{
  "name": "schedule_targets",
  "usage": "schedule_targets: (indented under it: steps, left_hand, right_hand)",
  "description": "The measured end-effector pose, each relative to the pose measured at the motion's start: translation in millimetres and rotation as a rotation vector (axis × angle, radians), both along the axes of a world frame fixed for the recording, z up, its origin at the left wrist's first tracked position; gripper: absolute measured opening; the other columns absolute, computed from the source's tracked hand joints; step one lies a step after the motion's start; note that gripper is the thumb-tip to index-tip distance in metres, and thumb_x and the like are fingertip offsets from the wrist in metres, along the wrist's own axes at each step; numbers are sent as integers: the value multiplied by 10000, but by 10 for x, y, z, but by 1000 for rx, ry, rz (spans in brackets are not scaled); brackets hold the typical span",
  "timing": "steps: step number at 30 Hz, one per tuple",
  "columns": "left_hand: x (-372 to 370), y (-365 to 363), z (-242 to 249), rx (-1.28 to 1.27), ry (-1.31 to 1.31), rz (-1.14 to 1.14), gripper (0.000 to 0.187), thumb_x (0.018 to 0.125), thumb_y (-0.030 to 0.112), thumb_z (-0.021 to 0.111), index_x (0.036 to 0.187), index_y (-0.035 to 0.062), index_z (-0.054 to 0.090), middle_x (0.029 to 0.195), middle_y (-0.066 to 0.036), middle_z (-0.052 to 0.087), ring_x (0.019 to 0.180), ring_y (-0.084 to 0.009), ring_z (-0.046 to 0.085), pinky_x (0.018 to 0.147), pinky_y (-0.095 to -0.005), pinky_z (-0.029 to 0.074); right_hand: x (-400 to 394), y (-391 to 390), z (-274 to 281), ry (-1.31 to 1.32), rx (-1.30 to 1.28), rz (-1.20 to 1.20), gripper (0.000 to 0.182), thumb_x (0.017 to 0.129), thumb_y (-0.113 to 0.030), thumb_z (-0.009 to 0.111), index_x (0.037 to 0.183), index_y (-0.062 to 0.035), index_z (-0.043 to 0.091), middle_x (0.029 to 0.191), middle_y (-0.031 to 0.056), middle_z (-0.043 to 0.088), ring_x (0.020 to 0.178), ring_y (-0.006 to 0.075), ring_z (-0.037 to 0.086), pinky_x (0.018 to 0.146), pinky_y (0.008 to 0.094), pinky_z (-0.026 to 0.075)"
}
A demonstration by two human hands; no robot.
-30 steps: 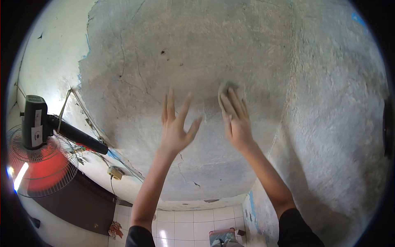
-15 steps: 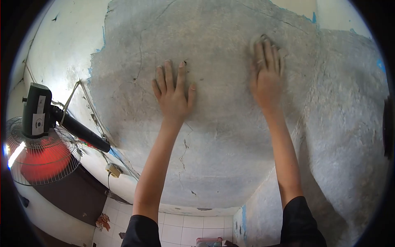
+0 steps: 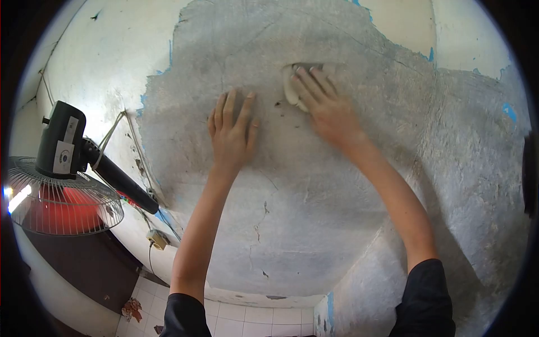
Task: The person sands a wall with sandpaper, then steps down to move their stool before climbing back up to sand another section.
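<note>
A grey, stripped wall [image 3: 236, 202] with fine cracks fills the middle of the view. Against its upper part, my right hand [image 3: 328, 106] presses a pale, rounded pad [image 3: 293, 90] flat under its fingers. The pad's edge shows at the left of the fingertips, while the rest is hidden beneath the hand. To the left, my left hand [image 3: 231, 130] lies on the bare wall with its fingers stretched upward, holding nothing. Black sleeves cover both upper arms.
At the left stands a black fan [image 3: 62, 140] with a wire cage. Below it, a socket box [image 3: 158, 239] with a cord hangs by the wall. Cream paint with blue edges [image 3: 401, 33] borders the grey area. White floor tiles [image 3: 258, 314] show at the bottom.
My right hand has swept left across the wall with the pad, closer to my left hand. My left hand stays on the wall, its fingers closer together. The camera view has shifted slightly.
</note>
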State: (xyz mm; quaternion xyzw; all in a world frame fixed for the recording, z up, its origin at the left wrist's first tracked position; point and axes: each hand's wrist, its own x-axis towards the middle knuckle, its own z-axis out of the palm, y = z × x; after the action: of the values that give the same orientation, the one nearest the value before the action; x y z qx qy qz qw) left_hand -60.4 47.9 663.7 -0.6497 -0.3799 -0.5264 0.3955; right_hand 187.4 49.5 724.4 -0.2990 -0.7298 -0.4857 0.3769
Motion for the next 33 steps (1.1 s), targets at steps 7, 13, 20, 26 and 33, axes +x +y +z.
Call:
schedule_targets:
  steps: [7,13,20,26,33]
  left_hand:
    - [-282,197,-145,93,-9,62,488,1026,300,463,1497,176,489,1582,-161,383,1485,-371,297,1193,-525,187]
    - [-300,231,-172,108,-16,79,496,1019,360,453,1494,224,495,1571,-117,415,1471,-357,323,1186,-526,207]
    - [-289,314,-206,133,-12,55,481,1046,395,412,1499,255,486,1588,-91,392,1477,-344,316,1187,-530,215]
    - [-279,349,-315,121,-28,88,491,1062,408,361,1516,252,462,1599,-85,376,1486,-356,291,1199,-528,172]
    - [7,61,-803,-195,-63,182,630,1064,491,295,1584,135,282,1615,-269,213,1492,-487,152,1188,-604,103]
  right_hand:
    - [-366,52,266,-118,138,-33,538,956,-192,527,1486,-129,464,1573,93,414,1476,309,330,1222,490,225]
    - [-331,88,-25,222,159,-28,569,980,-247,512,1528,-129,408,1574,99,407,1469,316,338,1212,482,243]
    - [50,-45,-1245,461,25,-280,626,1001,-335,519,1551,-86,354,1574,187,377,1453,397,337,1195,527,240]
    - [-42,-78,-2513,297,-208,-199,593,1040,-287,442,1549,-9,318,1615,257,246,1484,462,228,1188,591,188]
    - [-264,-30,-2424,366,-144,-217,615,1046,-281,412,1582,-37,236,1600,314,215,1488,476,202,1199,596,131]
